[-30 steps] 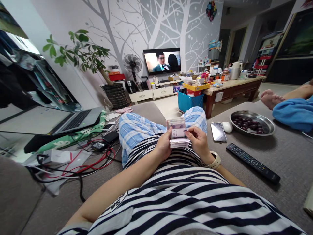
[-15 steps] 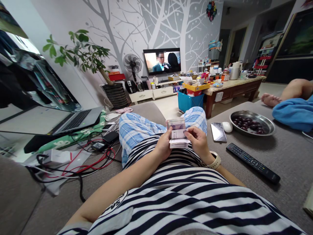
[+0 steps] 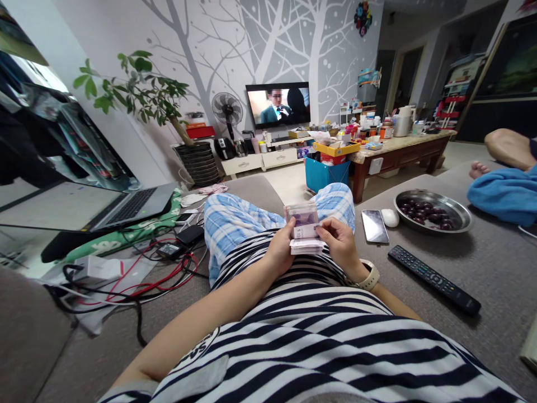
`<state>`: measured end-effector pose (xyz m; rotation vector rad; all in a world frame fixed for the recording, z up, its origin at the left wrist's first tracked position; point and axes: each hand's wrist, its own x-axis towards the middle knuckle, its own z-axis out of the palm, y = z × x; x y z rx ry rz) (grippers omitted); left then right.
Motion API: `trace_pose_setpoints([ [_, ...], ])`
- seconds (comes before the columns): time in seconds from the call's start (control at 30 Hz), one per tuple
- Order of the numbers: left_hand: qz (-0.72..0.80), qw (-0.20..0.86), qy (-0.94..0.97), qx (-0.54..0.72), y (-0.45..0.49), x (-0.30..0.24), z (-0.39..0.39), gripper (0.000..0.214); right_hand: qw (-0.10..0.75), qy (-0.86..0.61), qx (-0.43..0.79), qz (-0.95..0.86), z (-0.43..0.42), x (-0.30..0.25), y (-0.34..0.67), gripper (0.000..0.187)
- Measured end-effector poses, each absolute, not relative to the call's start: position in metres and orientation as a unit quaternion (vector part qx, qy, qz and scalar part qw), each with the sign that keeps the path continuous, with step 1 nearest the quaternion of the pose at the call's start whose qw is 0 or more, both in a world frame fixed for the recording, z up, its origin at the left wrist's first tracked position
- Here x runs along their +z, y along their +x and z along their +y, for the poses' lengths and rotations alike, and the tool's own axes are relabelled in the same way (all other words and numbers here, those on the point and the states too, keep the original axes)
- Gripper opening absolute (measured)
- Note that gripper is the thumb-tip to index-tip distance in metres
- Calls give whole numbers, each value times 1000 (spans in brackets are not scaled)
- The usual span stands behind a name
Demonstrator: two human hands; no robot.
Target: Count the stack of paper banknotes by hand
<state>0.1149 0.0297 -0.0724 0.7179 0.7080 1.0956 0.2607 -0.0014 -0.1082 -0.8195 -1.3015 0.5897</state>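
A stack of pale purple banknotes (image 3: 302, 219) is held above my lap, its lower part folded over toward me with the white edges showing. My left hand (image 3: 282, 246) grips the stack from the left side, thumb along its edge. On the right, my right hand (image 3: 338, 239) pinches the edge of the notes between thumb and fingers; a pale watch (image 3: 371, 275) is on that wrist. The fingers behind the notes are hidden. Below lies my striped shirt (image 3: 302, 313), and blue checked trousers (image 3: 239, 224) cover my legs.
Right of me on the sofa are a phone (image 3: 375, 226), white mouse (image 3: 390, 218), remote (image 3: 434, 280) and steel bowl (image 3: 465, 223) of dark fruit. Another person's leg (image 3: 509, 148) is beyond. To my left are tangled cables (image 3: 168, 280) and a laptop (image 3: 134, 204).
My hands and the banknotes stay nearly in place, with only slight shifts of the notes. The other person's foot has drawn back to the right, behind the blue cloth.
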Motion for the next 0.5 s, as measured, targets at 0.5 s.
trace_pose_setpoints([
  [0.5, 323, 748, 321, 484, 117, -69, 26, 37, 658, -324, 283, -618, -2, -104, 265, 51],
])
